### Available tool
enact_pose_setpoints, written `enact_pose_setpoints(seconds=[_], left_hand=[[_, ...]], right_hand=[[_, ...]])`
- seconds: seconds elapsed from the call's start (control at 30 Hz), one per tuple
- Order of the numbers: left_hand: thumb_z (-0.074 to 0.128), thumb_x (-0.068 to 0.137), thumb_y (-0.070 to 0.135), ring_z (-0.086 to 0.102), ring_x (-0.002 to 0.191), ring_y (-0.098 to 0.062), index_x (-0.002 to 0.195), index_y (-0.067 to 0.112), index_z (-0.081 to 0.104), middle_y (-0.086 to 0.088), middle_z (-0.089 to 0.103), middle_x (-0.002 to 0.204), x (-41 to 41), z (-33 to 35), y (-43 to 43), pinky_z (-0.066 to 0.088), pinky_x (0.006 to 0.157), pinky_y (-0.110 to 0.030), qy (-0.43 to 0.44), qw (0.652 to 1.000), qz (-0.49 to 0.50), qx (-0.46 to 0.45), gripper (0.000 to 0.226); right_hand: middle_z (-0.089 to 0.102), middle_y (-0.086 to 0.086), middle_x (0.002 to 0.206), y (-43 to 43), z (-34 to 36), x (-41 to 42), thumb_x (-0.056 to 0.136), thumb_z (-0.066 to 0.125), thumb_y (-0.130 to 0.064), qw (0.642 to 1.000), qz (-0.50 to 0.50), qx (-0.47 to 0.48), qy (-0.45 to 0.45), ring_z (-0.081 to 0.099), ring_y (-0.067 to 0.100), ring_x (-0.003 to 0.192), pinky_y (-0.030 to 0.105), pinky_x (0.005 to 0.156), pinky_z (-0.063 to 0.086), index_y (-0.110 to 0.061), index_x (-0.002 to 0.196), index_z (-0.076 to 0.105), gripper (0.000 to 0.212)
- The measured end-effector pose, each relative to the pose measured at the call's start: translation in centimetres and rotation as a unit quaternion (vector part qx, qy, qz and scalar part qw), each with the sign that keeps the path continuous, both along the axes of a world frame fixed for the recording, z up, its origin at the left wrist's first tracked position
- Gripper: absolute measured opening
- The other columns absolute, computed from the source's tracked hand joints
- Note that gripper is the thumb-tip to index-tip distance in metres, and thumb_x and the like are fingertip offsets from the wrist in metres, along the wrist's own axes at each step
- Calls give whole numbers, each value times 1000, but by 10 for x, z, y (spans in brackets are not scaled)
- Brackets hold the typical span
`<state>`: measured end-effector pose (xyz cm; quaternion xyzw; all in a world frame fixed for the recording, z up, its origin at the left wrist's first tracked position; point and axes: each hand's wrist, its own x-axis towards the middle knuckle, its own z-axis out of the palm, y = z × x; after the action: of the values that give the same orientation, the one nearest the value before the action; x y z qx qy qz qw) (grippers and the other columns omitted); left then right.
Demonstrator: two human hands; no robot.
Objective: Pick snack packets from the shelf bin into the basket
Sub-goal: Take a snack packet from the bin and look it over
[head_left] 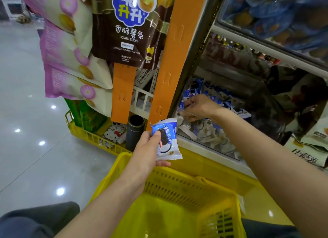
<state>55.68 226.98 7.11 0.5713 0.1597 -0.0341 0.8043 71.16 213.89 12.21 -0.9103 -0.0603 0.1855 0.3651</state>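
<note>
Reaching with the right hand over the clear front wall of the shelf bin, just right of an orange hanging strip and a brown potato-stick bag. Fingers curled down among the heaped blue-and-white snack packets; perhaps pinching one, but cannot tell. Gripping a single packet between thumb and fingers of the left hand, raised above the yellow basket at its far rim. Upper shelves blurred; basket's near edge cut off.
</note>
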Motion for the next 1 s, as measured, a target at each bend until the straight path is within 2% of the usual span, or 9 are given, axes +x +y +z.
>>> enact_pose_setpoints(seconds=[0.1,0.23,0.33,0.43,0.63,0.7,0.83,0.93,1.0], left_hand=[[41,98,25,66,61,-12,93,21,52,-7,66,89,-1,-1,-1,56,55,-31,5,1000,-6,-1,12],[46,95,27,66,66,-5,96,22,55,1,66,84,-4,-6,-5,57,62,-26,3,999,-27,30,10],[45,96,30,60,70,12,98,26,57,12,66,86,-7,-12,-11,44,58,-5,-28,995,-66,75,13],[46,96,26,62,84,8,108,24,56,10,68,96,-11,-17,-19,44,67,-8,-39,988,-116,90,16],[52,91,5,61,69,5,102,18,54,-2,65,97,-15,-25,-28,47,62,-10,-74,977,-143,137,17],[54,91,12,61,68,1,91,16,57,-5,65,90,-15,-27,-29,47,61,-13,-75,979,-129,141,4],[50,93,21,58,72,-15,76,11,53,-15,59,78,-15,-33,-33,46,62,-27,-68,981,-102,153,20],[48,93,23,59,67,-13,73,9,51,-10,56,72,-15,-34,-34,49,57,-24,-59,981,-98,158,25],[48,93,22,62,62,-8,70,11,50,-1,59,64,-16,-35,-35,50,55,-22,-59,980,-103,161,26]], right_hand=[[63,2,106,-4,0,-7,86,64,-19,993,-33,-13,-113,61,11,86,12,63,49,-11,119,55,36],[60,-11,89,-14,-2,-61,90,56,-20,936,-26,81,-342,53,-7,75,6,65,43,-22,102,57,12],[62,-11,86,-24,-18,-103,88,52,-32,953,18,121,-277,56,-2,77,12,66,47,-26,100,58,15],[68,-4,86,-32,-37,-123,89,56,-27,977,19,160,-138,61,4,75,24,66,52,-21,92,64,11],[66,-7,66,-48,-61,-132,86,61,-10,965,-11,257,-47,56,0,59,14,51,46,-25,75,65,19],[65,-12,59,-50,-65,-135,86,62,-10,966,-9,254,-45,54,-3,55,12,49,43,-27,71,65,22],[64,-14,63,-52,-69,-140,84,66,-14,975,15,198,-99,53,-2,61,15,58,42,-27,74,64,17],[62,-13,73,-54,-71,-145,81,69,-21,974,43,96,-200,56,3,69,18,63,43,-21,83,68,3],[57,-15,77,-55,-72,-149,82,68,-26,960,75,43,-267,55,5,72,23,65,46,-19,86,67,8]])
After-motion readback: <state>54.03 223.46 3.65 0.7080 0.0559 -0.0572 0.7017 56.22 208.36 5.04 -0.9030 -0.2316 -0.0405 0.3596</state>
